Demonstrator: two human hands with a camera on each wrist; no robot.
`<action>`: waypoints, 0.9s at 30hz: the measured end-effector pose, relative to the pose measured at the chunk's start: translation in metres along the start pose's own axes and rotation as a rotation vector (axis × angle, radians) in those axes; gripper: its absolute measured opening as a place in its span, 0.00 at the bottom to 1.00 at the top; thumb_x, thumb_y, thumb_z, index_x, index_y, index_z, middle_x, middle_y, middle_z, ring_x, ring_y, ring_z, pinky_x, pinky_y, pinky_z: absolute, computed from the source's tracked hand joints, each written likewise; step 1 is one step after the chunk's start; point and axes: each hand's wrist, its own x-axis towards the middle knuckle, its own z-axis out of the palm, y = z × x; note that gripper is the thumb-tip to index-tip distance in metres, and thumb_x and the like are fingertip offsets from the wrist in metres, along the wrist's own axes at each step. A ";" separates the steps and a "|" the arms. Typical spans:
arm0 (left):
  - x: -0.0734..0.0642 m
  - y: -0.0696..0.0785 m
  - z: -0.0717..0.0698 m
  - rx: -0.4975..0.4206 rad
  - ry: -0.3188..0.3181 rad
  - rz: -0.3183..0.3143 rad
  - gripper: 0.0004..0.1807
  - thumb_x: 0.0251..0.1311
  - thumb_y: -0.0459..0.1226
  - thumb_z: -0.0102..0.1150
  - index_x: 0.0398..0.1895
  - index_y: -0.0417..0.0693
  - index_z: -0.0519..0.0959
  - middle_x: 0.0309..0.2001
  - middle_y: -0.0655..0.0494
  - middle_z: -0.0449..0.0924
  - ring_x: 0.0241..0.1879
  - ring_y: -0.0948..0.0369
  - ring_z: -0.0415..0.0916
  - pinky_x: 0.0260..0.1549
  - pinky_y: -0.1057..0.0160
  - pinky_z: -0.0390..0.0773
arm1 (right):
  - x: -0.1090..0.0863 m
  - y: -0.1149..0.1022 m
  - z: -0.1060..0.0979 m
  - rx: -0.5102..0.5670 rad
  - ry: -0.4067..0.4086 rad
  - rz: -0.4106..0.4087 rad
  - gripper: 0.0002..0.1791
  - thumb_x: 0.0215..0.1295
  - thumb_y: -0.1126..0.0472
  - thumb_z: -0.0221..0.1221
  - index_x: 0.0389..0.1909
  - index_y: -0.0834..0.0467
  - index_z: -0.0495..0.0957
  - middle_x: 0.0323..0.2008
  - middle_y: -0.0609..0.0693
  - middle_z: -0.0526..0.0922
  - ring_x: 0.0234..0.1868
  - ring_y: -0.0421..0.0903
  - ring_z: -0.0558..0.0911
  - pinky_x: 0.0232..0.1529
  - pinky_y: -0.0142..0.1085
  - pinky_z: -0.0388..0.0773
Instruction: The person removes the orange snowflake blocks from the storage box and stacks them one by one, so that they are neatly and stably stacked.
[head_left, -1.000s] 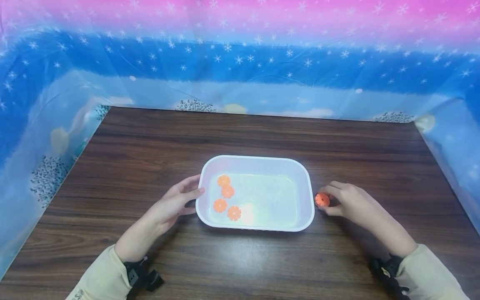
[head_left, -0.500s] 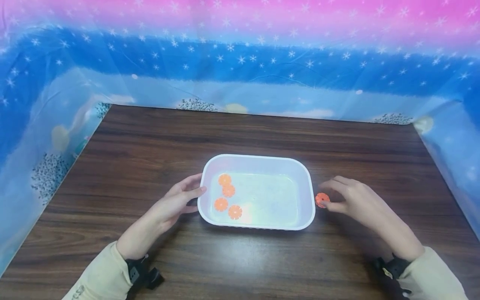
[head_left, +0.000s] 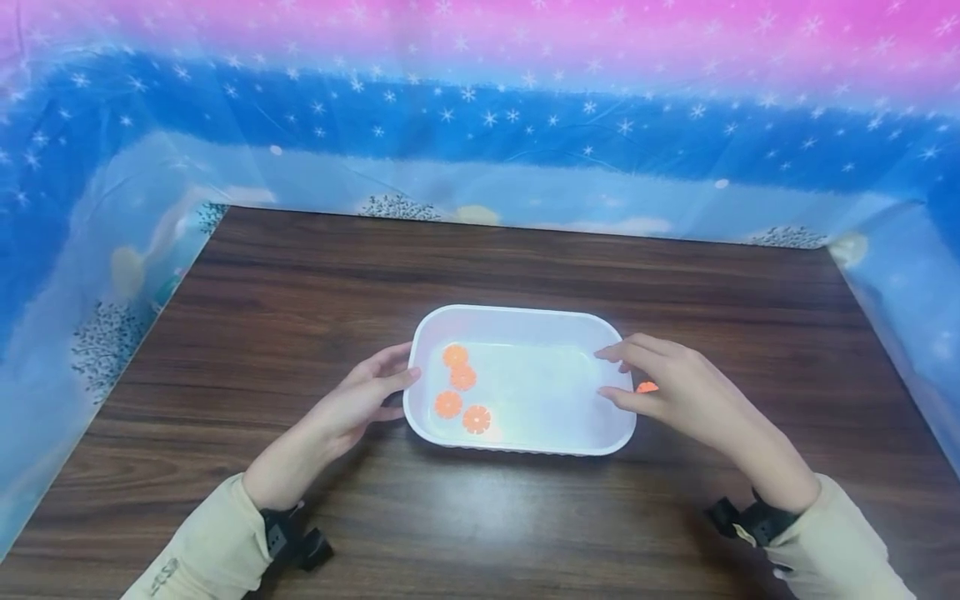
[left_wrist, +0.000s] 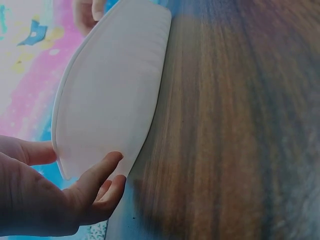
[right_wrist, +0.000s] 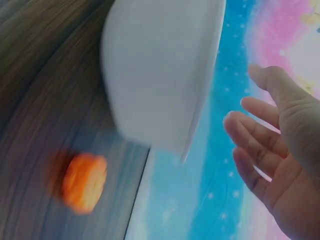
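Note:
A white plastic tub [head_left: 540, 400] sits on the wooden table, with several orange notched discs [head_left: 477, 419] lying flat at the left of its floor. My left hand [head_left: 360, 396] grips the tub's left end, thumb at the rim and fingers against the outer wall, as the left wrist view also shows. Over the tub's right rim hovers my right hand [head_left: 667, 375], fingers loosely spread and holding nothing. In the right wrist view, a short orange stack of discs [right_wrist: 85, 182] rests on the table outside the tub's right end; my right hand mostly hides it in the head view.
Dark wood tabletop [head_left: 480, 267] surrounds the tub. A snowflake-printed curtain [head_left: 480, 125] in pink and blue hangs behind and at both sides. Black camera straps circle both wrists, above light sleeves [head_left: 202, 542].
My right hand has let go of the orange disc stack beside the tub and risen leftward over the right rim. My left hand keeps its hold.

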 end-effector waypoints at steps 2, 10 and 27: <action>0.001 0.000 0.000 -0.006 0.000 -0.001 0.31 0.67 0.38 0.48 0.71 0.47 0.52 0.67 0.43 0.59 0.61 0.49 0.64 0.56 0.49 0.67 | 0.007 -0.006 0.002 0.009 -0.005 -0.003 0.24 0.51 0.49 0.68 0.49 0.51 0.79 0.40 0.42 0.81 0.37 0.38 0.79 0.31 0.33 0.76; 0.001 0.000 0.000 -0.018 -0.008 -0.013 0.31 0.67 0.38 0.48 0.71 0.47 0.52 0.67 0.43 0.58 0.62 0.49 0.63 0.57 0.48 0.67 | 0.033 -0.031 0.021 0.084 -0.053 -0.014 0.24 0.51 0.52 0.69 0.50 0.52 0.79 0.44 0.45 0.81 0.41 0.41 0.80 0.37 0.37 0.78; 0.003 -0.001 -0.001 -0.032 -0.002 -0.005 0.31 0.67 0.38 0.48 0.71 0.47 0.53 0.67 0.44 0.58 0.62 0.49 0.64 0.56 0.48 0.68 | 0.064 -0.065 0.072 0.169 -0.242 -0.074 0.21 0.51 0.59 0.69 0.49 0.54 0.79 0.45 0.46 0.81 0.44 0.42 0.80 0.45 0.37 0.76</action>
